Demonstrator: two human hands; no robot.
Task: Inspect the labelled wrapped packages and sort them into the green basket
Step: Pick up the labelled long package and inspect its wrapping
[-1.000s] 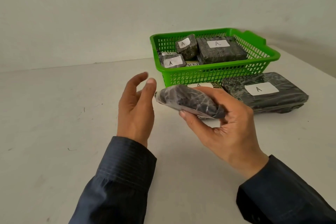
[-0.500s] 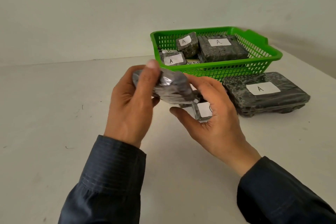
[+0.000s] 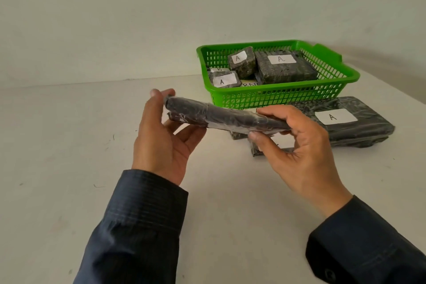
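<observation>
In front of the green plastic mesh basket (image 3: 276,91), a long, flat package in dark glossy wrap (image 3: 230,117) is held level above the white table (image 3: 69,168). The left hand (image 3: 161,145) grips the end left of the basket; the right hand (image 3: 299,150) pinches the end before its front wall. Inside the basket lie dark wrapped blocks labelled A (image 3: 285,68). A large dark wrapped slab labelled A (image 3: 359,127) lies against its front.
</observation>
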